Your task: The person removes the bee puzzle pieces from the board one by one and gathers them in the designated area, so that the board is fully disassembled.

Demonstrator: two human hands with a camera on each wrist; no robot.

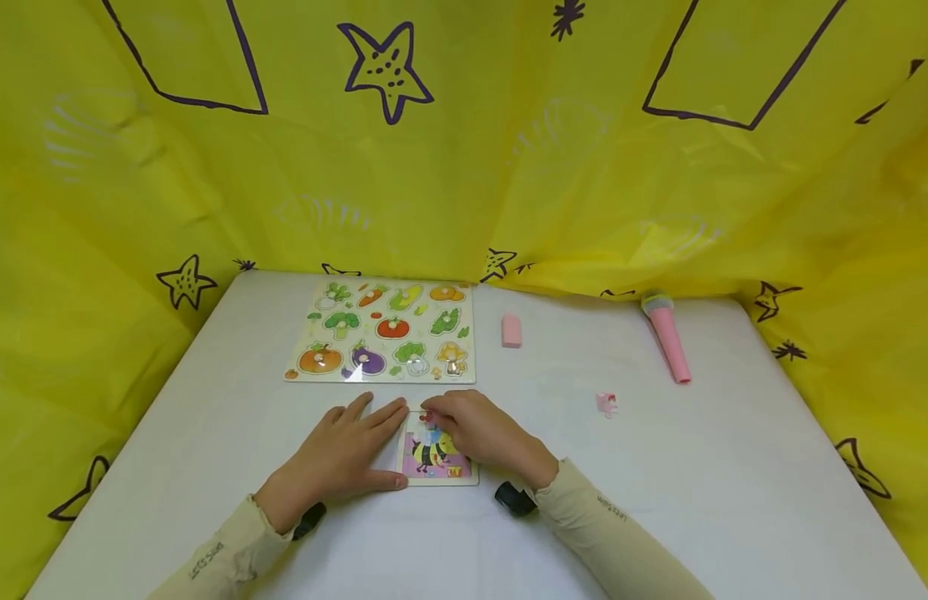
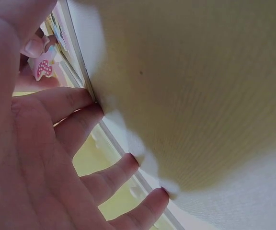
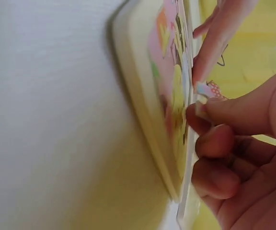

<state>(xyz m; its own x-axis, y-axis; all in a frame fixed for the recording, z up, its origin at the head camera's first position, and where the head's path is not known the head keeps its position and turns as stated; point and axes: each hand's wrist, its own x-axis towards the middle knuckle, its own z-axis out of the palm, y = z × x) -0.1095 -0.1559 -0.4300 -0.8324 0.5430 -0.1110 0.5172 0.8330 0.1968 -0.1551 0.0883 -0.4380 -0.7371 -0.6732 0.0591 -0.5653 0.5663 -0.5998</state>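
A small bee jigsaw puzzle (image 1: 426, 468) in a pale frame lies at the near middle of the table. My right hand (image 1: 482, 429) pinches a jigsaw piece (image 2: 44, 68) with a red-and-white spotted shape on it, between thumb and index finger, over the puzzle's upper part. The same piece tilts at my fingertips in the right wrist view. My left hand (image 1: 349, 450) rests with spread, fairly straight fingers along the frame's left side, thumb at its lower left corner. Part of the puzzle's right side is hidden under my right hand.
Behind the hands lies a vegetable peg puzzle board (image 1: 392, 327). A pink eraser-like block (image 1: 512, 331), a loose pink jigsaw piece (image 1: 606, 404) and a pink toy microphone (image 1: 670, 340) lie to the right. Yellow cloth (image 1: 464, 167) with drawn stars hangs around the white table (image 1: 734, 500).
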